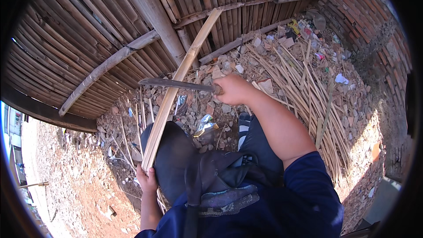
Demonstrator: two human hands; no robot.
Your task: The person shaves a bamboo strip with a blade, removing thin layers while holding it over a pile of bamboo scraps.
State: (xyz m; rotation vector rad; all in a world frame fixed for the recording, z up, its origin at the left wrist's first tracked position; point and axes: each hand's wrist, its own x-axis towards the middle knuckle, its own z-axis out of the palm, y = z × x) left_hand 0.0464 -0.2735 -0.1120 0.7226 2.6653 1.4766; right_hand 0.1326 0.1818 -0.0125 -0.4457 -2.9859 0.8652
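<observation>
My right hand (232,89) is closed round the handle of a long machete (187,85). Its dark blade points left and lies across a pale bamboo strip (164,113), touching or just above it; I cannot tell which. The strip slants from low near my left thigh up toward the bamboo wall. At its lower end my left hand (147,179) grips it, thumb on the near face, the other fingers mostly hidden beneath. The strip's lower part passes over my dark-trousered left knee.
A large pile of thin split bamboo strips (302,92) lies on the rubble to my right, with a few more sticks at left. A bamboo wall (101,31) stands ahead, a brick wall (365,4) at right. A shiny wrapper (205,125) lies between my legs among stones.
</observation>
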